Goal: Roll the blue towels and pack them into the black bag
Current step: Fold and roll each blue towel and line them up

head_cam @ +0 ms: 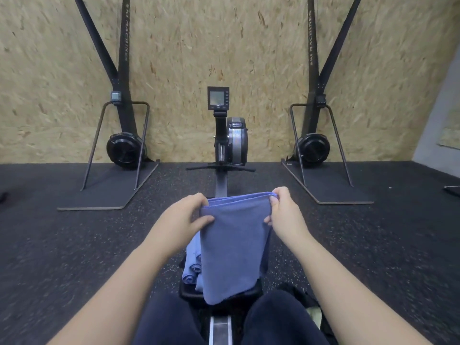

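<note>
Gym flooring below, left hand and right hand each pinch a folded blue towel (rolled towels beneath); rolling it likely comes next.

Rolled blue towels on black rower seat

Two hands, one held towel, two ski machines, one rower.

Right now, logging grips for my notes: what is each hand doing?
Left hand: grips the folded blue cloth towel at its top left corner.
Right hand: pinches its top right corner.
</note>
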Demonstrator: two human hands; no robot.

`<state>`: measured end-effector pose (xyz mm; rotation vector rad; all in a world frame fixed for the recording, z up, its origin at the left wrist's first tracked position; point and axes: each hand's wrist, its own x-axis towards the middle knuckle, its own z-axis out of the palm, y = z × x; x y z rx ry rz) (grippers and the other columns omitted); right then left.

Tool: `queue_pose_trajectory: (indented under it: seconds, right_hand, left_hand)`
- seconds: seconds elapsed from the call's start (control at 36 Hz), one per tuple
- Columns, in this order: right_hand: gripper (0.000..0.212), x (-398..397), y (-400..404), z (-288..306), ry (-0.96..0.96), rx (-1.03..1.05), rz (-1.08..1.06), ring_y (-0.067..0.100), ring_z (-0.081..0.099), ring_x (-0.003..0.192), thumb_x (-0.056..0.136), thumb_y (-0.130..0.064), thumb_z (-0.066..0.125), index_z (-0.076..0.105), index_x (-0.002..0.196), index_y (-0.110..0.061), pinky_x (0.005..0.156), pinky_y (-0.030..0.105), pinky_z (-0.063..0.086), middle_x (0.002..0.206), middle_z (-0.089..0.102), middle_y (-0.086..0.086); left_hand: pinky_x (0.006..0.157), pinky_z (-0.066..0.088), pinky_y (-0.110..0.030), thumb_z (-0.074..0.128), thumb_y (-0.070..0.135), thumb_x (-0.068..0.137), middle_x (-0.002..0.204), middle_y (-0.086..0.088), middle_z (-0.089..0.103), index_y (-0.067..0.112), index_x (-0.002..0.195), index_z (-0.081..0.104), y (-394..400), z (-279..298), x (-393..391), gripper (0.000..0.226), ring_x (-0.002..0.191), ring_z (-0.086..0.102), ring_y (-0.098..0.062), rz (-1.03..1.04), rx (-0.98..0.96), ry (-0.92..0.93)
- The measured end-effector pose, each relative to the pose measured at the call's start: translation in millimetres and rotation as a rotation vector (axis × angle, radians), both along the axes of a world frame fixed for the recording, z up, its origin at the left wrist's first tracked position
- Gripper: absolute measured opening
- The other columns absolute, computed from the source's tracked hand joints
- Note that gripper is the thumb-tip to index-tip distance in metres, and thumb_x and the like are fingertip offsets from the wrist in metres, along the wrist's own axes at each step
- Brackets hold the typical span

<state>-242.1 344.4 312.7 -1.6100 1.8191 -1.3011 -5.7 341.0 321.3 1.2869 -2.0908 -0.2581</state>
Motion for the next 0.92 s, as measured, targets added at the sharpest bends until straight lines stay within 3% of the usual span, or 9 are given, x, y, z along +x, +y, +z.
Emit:
queue_pose_trajectory:
  seconds: [0.08,0.25,0.36,0.44,0.53,0.61,0.75,0.86,0.92]
  right_hand:
    - [0.011,2,-8,-12,-0.078,0.018,0.034,0.021,0.059,0.071,0.102,-0.021,0.03,0.04,0.1,-0.021,0.067,0.031,0.043,0.078,0.064,0.009]
    - [0.011,2,-12,-39,-0.157,0.108,0.104,0.016,0.064,0.08,0.097,-0.015,0.04,0.041,0.095,-0.026,0.07,0.028,0.045,0.091,0.064,0.004]
    - [0.015,0,-21,-59,-0.079,0.177,0.108,0.016,0.057,0.077,0.092,-0.015,0.051,0.048,0.101,-0.027,0.064,0.026,0.043,0.091,0.063,0.001]
    - [0.018,2,-31,-72,-0.071,0.207,0.096,0.025,0.065,0.076,0.093,-0.012,0.053,0.052,0.097,-0.03,0.053,0.023,0.047,0.089,0.066,0.002]
    - [0.018,5,-42,-82,-0.066,0.221,0.103,0.012,0.065,0.078,0.092,-0.01,0.055,0.056,0.096,-0.027,0.055,0.018,0.046,0.086,0.067,-0.004]
    - [0.014,7,-54,-92,-0.052,0.242,0.106,0.007,0.063,0.076,0.091,-0.009,0.056,0.058,0.092,-0.023,0.066,0.02,0.044,0.079,0.067,-0.008]
    - [0.006,12,-76,-101,0.009,0.264,0.114,0.006,0.057,0.077,0.092,-0.016,0.058,0.06,0.093,-0.021,0.062,0.008,0.038,0.083,0.064,-0.011]
    - [0.01,18,-99,-101,0.054,0.253,0.111,0.011,0.053,0.087,0.093,-0.026,0.056,0.055,0.088,-0.035,0.064,0.014,0.035,0.092,0.061,-0.004]
    - [0.014,23,-110,-98,0.04,0.246,0.121,0.011,0.054,0.084,0.095,-0.028,0.054,0.05,0.084,-0.036,0.066,0.023,0.041,0.088,0.061,-0.007]
  left_hand:
    - [0.061,0.038,-0.026,0.067,0.025,0.085,0.071,0.01,0.054,0.03,0.077,0.043,-8,-12,-1,0.027,0.061,0.044,-0.005,0.023,0.059,0.081]
    - [0.053,0.031,-0.023,0.058,0.007,0.086,0.061,0.01,0.049,0.028,0.076,0.042,-21,-45,0,0.028,0.055,0.032,-0.009,0.043,0.16,0.234]
    - [0.057,0.044,-0.021,0.056,0.007,0.091,0.074,0.021,0.063,0.042,0.086,0.053,-31,-63,0,0.036,0.054,0.049,-0.004,0.034,0.222,0.367]
    - [0.069,0.055,-0.032,0.056,0.007,0.093,0.089,0.017,0.069,0.048,0.102,0.059,-40,-76,0,0.042,0.064,0.059,-0.006,0.031,0.29,0.485]
    - [0.074,0.055,-0.037,0.058,0.003,0.091,0.088,0.015,0.07,0.04,0.102,0.06,-52,-91,5,0.039,0.068,0.063,-0.009,0.062,0.317,0.494]
    - [0.076,0.052,-0.038,0.057,0.003,0.091,0.083,0.011,0.068,0.034,0.091,0.062,-63,-103,10,0.031,0.072,0.062,-0.013,0.09,0.346,0.467]
    - [0.074,0.044,-0.03,0.054,0.007,0.094,0.089,0.008,0.065,0.028,0.089,0.06,-82,-117,14,0.023,0.081,0.058,-0.011,0.136,0.362,0.502]
    - [0.071,0.049,-0.024,0.051,0.007,0.096,0.09,0.002,0.063,0.023,0.092,0.06,-102,-116,13,0.018,0.074,0.058,-0.005,0.182,0.366,0.648]
    - [0.067,0.053,-0.025,0.047,0.006,0.098,0.083,0.011,0.061,0.023,0.091,0.056,-111,-113,12,0.021,0.065,0.054,0.001,0.177,0.398,0.742]
